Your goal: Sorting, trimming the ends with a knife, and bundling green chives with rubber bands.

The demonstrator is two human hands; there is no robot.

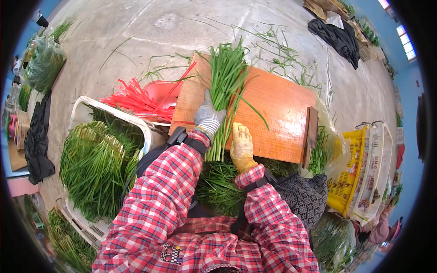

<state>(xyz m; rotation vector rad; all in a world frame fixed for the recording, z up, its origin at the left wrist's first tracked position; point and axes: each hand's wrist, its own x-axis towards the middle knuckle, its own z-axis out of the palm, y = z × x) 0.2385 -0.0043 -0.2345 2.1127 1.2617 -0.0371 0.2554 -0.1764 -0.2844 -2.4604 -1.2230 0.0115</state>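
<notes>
A bunch of long green garlic chives (226, 86) lies across the orange-brown wooden board (277, 118), its leafy ends pointing away from me. My left hand (209, 116), in a grey glove with a striped cuff, is closed round the stalks from the left, thumb stretched along them. In a yellow glove, my right hand (243, 145) rests at the near edge of the board, just right of the stalks. Its fingers are straight and hold nothing. One loose blade bends off to the right over the board.
Left of the board, red strips (136, 100) spill over a red basin (165, 93). A white crate (114, 107) at left holds more chives (93, 168). At right stand a yellow crate (349, 168) and a dark wooden block (310, 136). Loose blades (291, 59) litter the floor.
</notes>
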